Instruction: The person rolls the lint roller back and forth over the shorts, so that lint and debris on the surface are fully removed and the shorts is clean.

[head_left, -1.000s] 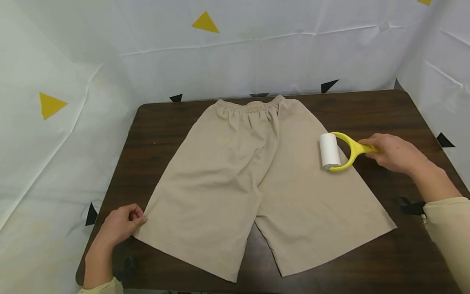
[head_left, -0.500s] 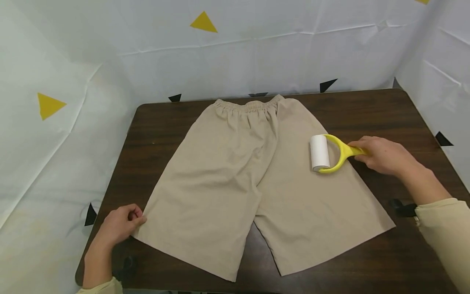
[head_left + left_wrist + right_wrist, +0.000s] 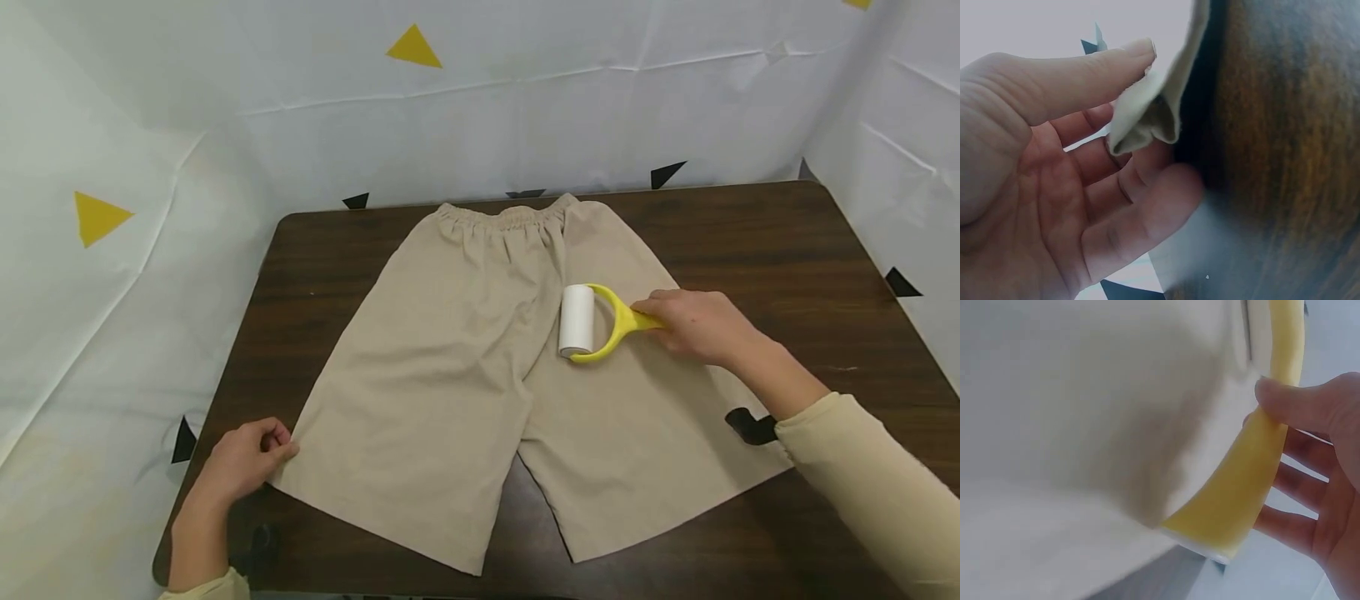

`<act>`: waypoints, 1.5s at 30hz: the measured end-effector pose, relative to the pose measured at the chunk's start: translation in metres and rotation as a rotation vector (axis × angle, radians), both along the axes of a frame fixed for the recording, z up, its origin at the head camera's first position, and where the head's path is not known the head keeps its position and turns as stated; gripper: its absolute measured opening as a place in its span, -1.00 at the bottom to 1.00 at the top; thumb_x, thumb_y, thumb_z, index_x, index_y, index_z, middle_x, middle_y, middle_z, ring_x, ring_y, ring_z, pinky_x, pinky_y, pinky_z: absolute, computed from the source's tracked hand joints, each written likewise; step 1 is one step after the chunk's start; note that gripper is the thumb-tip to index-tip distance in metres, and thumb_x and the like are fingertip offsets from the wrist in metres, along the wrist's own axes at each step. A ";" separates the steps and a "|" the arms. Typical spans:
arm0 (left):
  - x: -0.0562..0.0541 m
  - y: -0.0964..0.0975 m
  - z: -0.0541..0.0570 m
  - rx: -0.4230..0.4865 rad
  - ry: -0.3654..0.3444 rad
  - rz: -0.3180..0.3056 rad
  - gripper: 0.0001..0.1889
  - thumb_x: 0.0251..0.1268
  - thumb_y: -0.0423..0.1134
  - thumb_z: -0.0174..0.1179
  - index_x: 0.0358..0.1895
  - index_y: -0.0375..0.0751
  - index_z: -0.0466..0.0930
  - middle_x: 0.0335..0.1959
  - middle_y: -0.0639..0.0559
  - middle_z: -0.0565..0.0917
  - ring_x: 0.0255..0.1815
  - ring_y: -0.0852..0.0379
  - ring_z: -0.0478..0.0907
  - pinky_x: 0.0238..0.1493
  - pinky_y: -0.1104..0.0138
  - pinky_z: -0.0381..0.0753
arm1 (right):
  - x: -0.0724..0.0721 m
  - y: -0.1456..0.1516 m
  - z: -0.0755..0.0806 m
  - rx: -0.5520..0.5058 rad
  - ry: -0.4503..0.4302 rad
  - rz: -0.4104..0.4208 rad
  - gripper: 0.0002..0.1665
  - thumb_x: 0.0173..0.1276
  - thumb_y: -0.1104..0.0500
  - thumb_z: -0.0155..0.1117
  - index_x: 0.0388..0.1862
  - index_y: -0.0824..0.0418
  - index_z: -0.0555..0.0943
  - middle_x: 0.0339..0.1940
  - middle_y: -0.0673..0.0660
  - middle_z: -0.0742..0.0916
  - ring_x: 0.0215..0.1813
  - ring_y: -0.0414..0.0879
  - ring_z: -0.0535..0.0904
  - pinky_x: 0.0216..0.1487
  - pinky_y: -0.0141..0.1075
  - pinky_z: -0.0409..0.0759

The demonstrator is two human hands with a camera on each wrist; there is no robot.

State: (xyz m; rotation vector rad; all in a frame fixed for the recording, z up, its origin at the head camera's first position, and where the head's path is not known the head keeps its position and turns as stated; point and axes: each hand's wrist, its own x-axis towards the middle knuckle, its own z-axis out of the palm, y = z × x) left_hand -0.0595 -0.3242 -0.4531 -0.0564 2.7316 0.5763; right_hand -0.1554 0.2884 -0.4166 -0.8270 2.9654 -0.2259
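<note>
One pair of shorts [image 3: 480, 392], probably light, soft and easily rucked, spreads from the left hand [image 3: 243, 457], which pinches its hem corner [image 3: 1134, 115], to beneath the right hand [image 3: 701, 325], gripping a seemingly light, stiff roller [image 3: 577, 321] by its handle [image 3: 1229, 494], likely the surest hold.

In the head view, your right hand [image 3: 697, 325] hides part of the lint roller [image 3: 577, 321]; your left sleeve [image 3: 213, 587] is cropped.
</note>
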 end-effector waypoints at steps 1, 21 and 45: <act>0.000 0.000 0.000 0.002 0.002 -0.001 -0.79 0.25 -0.15 0.32 -0.31 -0.20 0.55 -0.50 0.04 0.48 -0.49 0.10 0.39 -0.46 0.23 0.33 | -0.001 -0.006 -0.001 -0.004 0.008 0.014 -0.63 0.19 0.22 0.44 0.02 0.15 0.68 -0.27 0.00 0.68 -0.32 -0.10 0.55 -0.34 -0.12 0.53; 0.002 0.000 0.001 0.010 0.022 -0.007 -0.80 0.24 -0.16 0.33 -0.33 -0.20 0.55 -0.51 0.05 0.49 -0.52 0.12 0.39 -0.47 0.24 0.35 | -0.017 -0.112 -0.007 -0.046 0.141 0.166 -0.81 0.24 0.19 0.42 -0.16 0.12 0.66 -0.41 0.02 0.57 -0.42 -0.10 0.49 -0.50 -0.20 0.46; 0.000 -0.001 -0.001 0.026 0.010 -0.002 -0.80 0.23 -0.18 0.35 -0.32 -0.22 0.56 -0.51 0.03 0.50 -0.50 0.10 0.40 -0.46 0.23 0.35 | -0.049 -0.242 -0.015 0.085 0.122 0.186 -0.80 0.32 0.16 0.24 -0.12 0.18 0.61 -0.27 0.07 0.59 -0.27 -0.02 0.54 -0.40 -0.16 0.52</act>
